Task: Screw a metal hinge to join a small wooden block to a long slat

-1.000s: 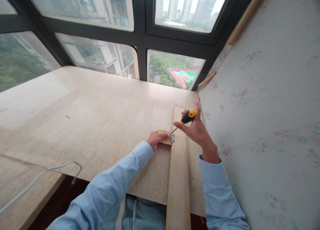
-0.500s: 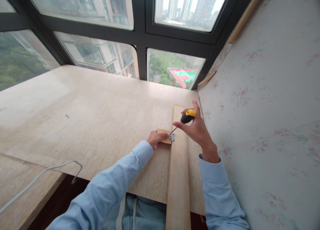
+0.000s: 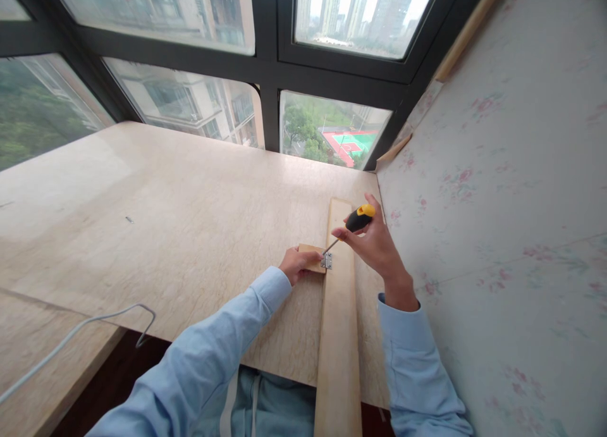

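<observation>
While the left hand presses flat on the small block, its fingers closed down over the wood, the block sits tight against the left edge of the long plank, which likely keeps the two from sliding apart under the tool. Bridging that seam is the hinge, a small silvery plate with one leaf on each piece. The right hand has its fingers wrapped around the black and yellow handle of the screwdriver, which slants down and left so its tip meets the hinge; the tilt suits a wrist held off to the plank's right. Whether the tip sits in a screw head is too small to tell. Pale and unfinished, the plank runs along the tabletop near the flowered wall and overhangs the near edge. A tiny dark speck, maybe a screw, lies well apart to the left.
</observation>
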### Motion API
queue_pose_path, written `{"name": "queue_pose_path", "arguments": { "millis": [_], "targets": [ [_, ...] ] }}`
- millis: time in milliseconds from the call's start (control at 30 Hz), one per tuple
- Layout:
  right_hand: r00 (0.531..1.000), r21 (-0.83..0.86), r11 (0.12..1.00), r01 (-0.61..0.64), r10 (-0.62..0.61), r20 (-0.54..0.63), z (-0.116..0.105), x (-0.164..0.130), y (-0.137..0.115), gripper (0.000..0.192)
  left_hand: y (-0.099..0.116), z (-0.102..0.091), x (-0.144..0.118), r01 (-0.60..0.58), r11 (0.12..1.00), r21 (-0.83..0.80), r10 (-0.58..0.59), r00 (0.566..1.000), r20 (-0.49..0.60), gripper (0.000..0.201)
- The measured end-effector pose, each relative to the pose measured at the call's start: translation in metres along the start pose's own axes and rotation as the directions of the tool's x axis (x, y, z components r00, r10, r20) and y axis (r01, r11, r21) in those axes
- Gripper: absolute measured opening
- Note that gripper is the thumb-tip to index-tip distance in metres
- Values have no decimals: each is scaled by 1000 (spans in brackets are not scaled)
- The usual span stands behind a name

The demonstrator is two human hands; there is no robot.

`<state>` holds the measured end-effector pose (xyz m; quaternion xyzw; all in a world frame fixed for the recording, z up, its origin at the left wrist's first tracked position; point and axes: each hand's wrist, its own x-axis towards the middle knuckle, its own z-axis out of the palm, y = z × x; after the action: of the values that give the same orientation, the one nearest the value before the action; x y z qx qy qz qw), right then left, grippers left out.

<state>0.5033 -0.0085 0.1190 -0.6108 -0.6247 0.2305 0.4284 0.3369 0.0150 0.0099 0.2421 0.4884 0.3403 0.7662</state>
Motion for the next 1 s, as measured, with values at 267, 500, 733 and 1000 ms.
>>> {"name": "queue_pose_path", "arguments": {
  "millis": [267, 500, 733, 1000],
  "targets": [
    [967, 220, 975, 25, -79, 243, -5, -3, 1, 81, 0, 0, 1, 5, 1000, 14, -5, 1000, -16, 33],
    [998, -100, 995, 23, -17, 59, 0, -2, -5, 113, 1, 0, -1, 2, 1000, 2, -2, 1000, 12, 32],
    [961, 237, 970, 47, -109, 256, -3, -4, 1, 89, 1, 1, 0, 10, 1000, 4, -10, 1000, -2, 32],
    [991, -55, 995, 81, -75, 107, -1, -1, -1, 111, 2, 1, -3, 17, 1000, 2, -17, 1000, 12, 31]
  ]
}}
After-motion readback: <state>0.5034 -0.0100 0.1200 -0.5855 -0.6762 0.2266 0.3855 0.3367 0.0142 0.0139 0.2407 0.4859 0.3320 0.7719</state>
